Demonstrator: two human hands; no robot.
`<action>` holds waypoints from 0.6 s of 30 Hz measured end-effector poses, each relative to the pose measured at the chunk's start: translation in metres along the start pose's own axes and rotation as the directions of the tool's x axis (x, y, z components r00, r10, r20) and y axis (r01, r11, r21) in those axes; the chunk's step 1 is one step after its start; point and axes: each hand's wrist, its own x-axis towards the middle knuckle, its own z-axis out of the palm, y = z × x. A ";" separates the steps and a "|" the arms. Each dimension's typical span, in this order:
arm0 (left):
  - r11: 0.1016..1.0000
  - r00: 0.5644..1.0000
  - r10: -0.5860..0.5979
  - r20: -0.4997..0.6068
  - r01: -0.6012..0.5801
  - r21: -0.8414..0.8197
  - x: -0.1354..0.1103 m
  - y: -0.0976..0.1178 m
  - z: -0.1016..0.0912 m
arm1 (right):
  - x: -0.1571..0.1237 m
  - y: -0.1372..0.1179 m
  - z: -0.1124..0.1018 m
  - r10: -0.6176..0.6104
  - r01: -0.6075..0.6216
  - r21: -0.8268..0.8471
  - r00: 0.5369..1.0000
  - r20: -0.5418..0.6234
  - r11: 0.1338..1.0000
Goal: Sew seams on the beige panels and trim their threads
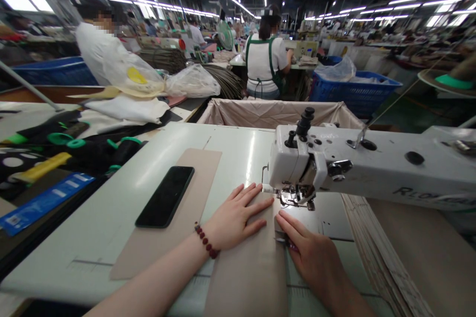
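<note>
pressing the open left hand [238, 218] flat on a long beige fabric panel [247, 277]; pinching a small metal-tipped tool [281, 240] in the right hand [312, 257] at the panel's edge; keeping hands apart; panel lying just beside the chrome presser foot [293, 198] of a white sewing machine [372, 158]; black smartphone [165, 196] sitting on a second beige panel [201, 168], atop a white sewing table [92, 252]

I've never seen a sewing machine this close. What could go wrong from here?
Two risks, I'd say. The left hand lies flat with its fingertips very close to the sewing machine's presser foot, so a slip might carry them under it. The right hand pinches a small metal tool, perhaps snips, right at the edge of the beige panel, which could nick the material if it slipped.
</note>
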 end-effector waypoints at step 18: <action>1.000 0.999 0.008 -0.036 -0.009 -0.009 0.003 -0.004 0.003 | 0.000 0.004 -0.001 0.066 -0.035 0.254 0.991 -0.114 0.966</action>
